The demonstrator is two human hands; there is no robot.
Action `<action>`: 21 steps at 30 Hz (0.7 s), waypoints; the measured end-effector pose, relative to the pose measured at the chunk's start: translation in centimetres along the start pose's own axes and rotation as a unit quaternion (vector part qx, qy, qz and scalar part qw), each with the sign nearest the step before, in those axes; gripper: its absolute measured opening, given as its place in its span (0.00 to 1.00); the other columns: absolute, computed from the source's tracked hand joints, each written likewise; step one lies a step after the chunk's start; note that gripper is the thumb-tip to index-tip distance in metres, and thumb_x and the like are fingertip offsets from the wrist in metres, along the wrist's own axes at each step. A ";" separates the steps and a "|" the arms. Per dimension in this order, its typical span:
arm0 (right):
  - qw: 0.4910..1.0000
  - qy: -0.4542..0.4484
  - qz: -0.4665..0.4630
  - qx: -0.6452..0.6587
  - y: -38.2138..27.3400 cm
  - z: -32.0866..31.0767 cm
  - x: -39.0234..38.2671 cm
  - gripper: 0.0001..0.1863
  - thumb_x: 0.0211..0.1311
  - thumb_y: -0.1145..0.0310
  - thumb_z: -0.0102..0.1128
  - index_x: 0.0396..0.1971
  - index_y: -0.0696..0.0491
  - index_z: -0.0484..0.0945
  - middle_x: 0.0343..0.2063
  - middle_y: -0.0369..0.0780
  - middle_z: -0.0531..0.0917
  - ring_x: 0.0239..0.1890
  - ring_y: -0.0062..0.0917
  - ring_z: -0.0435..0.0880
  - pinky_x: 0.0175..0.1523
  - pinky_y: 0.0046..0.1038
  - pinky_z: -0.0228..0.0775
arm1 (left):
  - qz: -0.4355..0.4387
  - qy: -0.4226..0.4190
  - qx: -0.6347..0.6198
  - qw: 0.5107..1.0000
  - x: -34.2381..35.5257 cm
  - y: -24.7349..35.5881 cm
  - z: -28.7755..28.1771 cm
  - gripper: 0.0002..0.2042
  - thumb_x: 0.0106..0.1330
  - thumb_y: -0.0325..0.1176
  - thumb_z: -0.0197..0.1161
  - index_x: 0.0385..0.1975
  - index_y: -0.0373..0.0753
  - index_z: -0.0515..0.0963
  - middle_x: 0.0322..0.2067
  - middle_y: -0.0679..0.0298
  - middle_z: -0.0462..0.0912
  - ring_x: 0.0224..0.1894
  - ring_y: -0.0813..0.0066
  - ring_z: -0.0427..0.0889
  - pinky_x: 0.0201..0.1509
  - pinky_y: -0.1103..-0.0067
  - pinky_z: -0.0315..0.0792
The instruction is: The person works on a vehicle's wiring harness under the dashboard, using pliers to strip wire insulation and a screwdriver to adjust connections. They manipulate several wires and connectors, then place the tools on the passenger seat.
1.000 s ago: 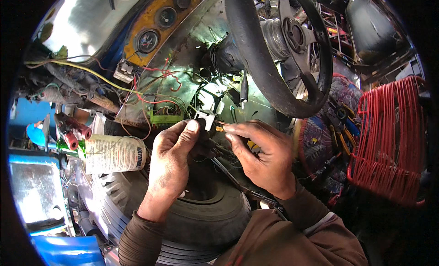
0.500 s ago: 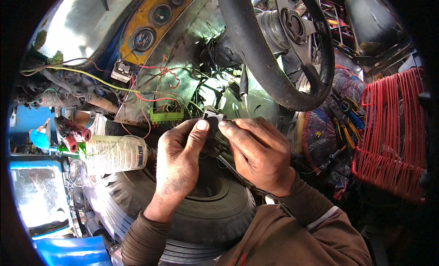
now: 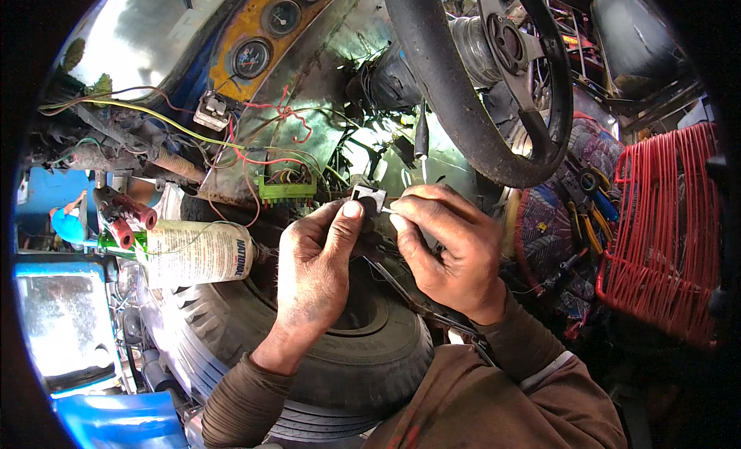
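My left hand point(image 3: 316, 267) and my right hand point(image 3: 448, 252) meet over a small black square electrical part point(image 3: 369, 198), both pinching it with thumb and fingertips. Thin black wires point(image 3: 401, 291) trail down from it beneath my right palm. Both hands are grimy and hover above a black tyre point(image 3: 340, 356). Just behind the part sit a green connector block point(image 3: 287, 188) and a tangle of red and green wires point(image 3: 266, 140) hanging from the metal dash.
A black steering wheel point(image 3: 463, 117) arches above my hands. Round gauges point(image 3: 251, 59) sit in a yellow panel at upper left. A white bottle point(image 3: 193, 252) lies left of the tyre. At right, pliers point(image 3: 587, 217) rest on patterned cloth beside a red wire basket point(image 3: 664, 233).
The view has shifted a little, with my hands now lower in the picture. Both hands keep their pinch on the small part, fingers adjusting slightly.
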State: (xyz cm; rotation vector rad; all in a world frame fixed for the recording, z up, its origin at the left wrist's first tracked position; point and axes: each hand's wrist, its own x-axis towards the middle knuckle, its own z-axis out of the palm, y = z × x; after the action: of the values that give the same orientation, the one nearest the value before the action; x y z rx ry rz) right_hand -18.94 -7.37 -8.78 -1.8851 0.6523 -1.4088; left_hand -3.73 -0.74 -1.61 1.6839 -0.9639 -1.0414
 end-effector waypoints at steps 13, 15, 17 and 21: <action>0.973 -0.010 0.184 0.138 3.0 -0.5 -2.6 0.11 0.62 0.76 0.69 0.43 0.57 0.79 0.36 0.38 0.83 0.41 0.26 0.85 0.50 0.29 0.75 | -0.065 -0.007 -0.023 0.998 -0.1 -2.0 0.7 0.17 0.77 0.39 0.61 0.48 0.28 0.84 0.35 0.70 0.86 0.36 0.88 0.77 0.41 0.85 0.73; 0.945 -0.065 0.297 0.117 3.9 -2.9 -4.1 0.16 0.58 0.72 0.73 0.44 0.56 0.78 0.41 0.41 0.83 0.46 0.26 0.83 0.54 0.28 0.73 | -0.085 -0.004 -0.062 0.994 -0.2 -2.7 1.0 0.17 0.77 0.40 0.62 0.48 0.30 0.85 0.36 0.70 0.87 0.36 0.88 0.80 0.41 0.85 0.75; 0.985 -0.019 0.127 -0.116 3.6 -3.7 -6.5 0.20 0.53 0.69 0.75 0.44 0.55 0.78 0.44 0.45 0.82 0.49 0.37 0.82 0.56 0.35 0.72 | -0.106 -0.026 -0.034 0.993 -0.4 -3.3 1.2 0.17 0.76 0.40 0.64 0.50 0.29 0.84 0.36 0.70 0.86 0.36 0.88 0.77 0.43 0.85 0.74; 0.987 -0.010 0.124 -0.103 1.3 -4.5 -10.1 0.23 0.57 0.63 0.75 0.50 0.55 0.80 0.44 0.47 0.83 0.48 0.41 0.82 0.55 0.39 0.72 | -0.103 -0.046 0.016 0.994 -0.7 -4.3 1.7 0.17 0.74 0.37 0.66 0.51 0.26 0.83 0.33 0.73 0.82 0.36 0.89 0.71 0.40 0.87 0.70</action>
State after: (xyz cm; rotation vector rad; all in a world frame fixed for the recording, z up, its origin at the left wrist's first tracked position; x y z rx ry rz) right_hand -26.16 -1.77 -15.13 -1.8937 1.0193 -1.1994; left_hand -4.86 0.62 -5.90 1.8040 -0.8824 -1.2534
